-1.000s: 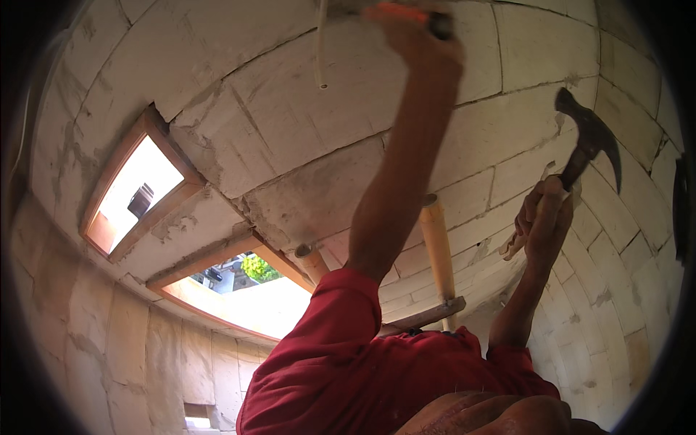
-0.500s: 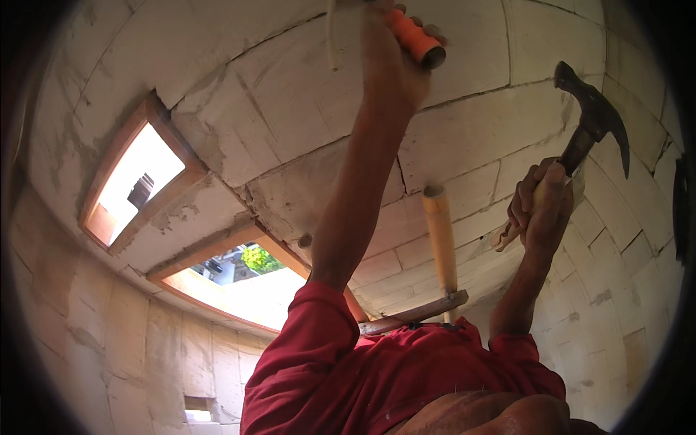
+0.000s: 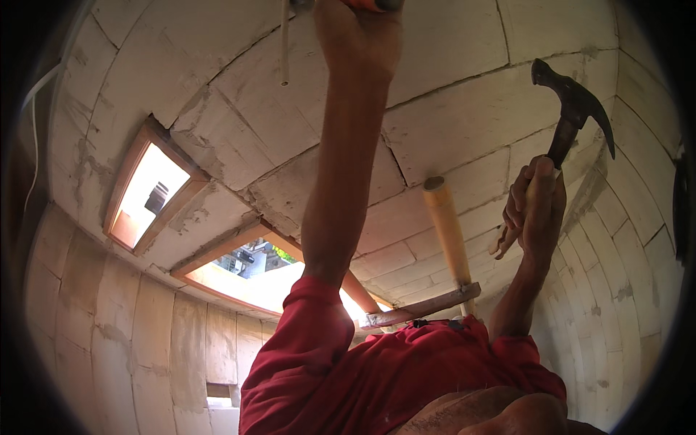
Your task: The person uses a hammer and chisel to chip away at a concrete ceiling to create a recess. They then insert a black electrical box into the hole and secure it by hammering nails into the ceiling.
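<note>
I wear this fisheye on my head, the left of a side-by-side pair. It looks across my red shirt point(image 3: 406, 377) toward the block wall point(image 3: 449, 130), whose seams bow near the dark round rim. My shirt and forearms point(image 3: 341, 174) are close to the lens; the wall lies farther off. The top edge crops my left hand point(image 3: 359, 36), while my right hand point(image 3: 536, 203) and its claw hammer point(image 3: 576, 109) sit well inside, right of centre.

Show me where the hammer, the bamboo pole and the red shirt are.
Hammer point(image 3: 563, 140), head view: on the dark neck just below its metal head.
Bamboo pole point(image 3: 449, 232), head view: about midway along its shaft.
Red shirt point(image 3: 406, 367), head view: on the cloth across its middle.
</note>
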Available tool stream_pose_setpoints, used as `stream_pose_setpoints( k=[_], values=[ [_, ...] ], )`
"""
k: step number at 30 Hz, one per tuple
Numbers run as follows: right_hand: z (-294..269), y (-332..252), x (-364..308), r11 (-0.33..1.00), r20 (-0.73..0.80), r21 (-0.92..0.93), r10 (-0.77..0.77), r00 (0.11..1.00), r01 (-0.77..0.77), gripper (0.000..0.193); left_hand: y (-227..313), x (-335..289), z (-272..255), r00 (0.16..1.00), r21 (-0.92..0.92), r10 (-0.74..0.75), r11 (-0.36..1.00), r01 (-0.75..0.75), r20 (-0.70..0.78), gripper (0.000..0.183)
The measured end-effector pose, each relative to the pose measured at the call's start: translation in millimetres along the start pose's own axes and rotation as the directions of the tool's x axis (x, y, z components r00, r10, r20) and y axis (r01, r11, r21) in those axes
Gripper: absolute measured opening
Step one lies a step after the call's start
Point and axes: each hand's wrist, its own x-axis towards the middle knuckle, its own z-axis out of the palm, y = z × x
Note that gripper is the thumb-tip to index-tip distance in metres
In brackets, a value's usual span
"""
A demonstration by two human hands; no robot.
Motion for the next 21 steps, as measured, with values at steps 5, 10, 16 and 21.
stream_pose_setpoints(
  k=[5,10,16,21],
  values=[
    [6.0,-5.7,17.0,0.993,0.007,-0.004,-0.119,0.993,0.119,0.049,-13.0,17.2,5.7,0.977,0.022,0.124,0.992,-0.122,-0.173,0.010],
    [22.1,-21.6,55.8,0.732,-0.156,0.295,-0.598,0.786,0.615,0.043,-37.2,45.7,5.5,0.970,-0.002,0.127,0.992,-0.130,-0.207,0.005],
    [85.1,18.8,88.1,0.828,-0.123,0.034,-0.552,0.825,0.559,0.035,-39.5,56.8,-0.7,0.987,-0.118,0.086,0.988,-0.102,-0.137,0.009],
    [76.9,-20.3,77.3,0.823,0.197,0.242,-0.560,0.805,0.514,0.038,-2.4,36.8,11.6,0.991,-0.093,0.057,0.993,-0.069,-0.123,0.017]
  ],
)
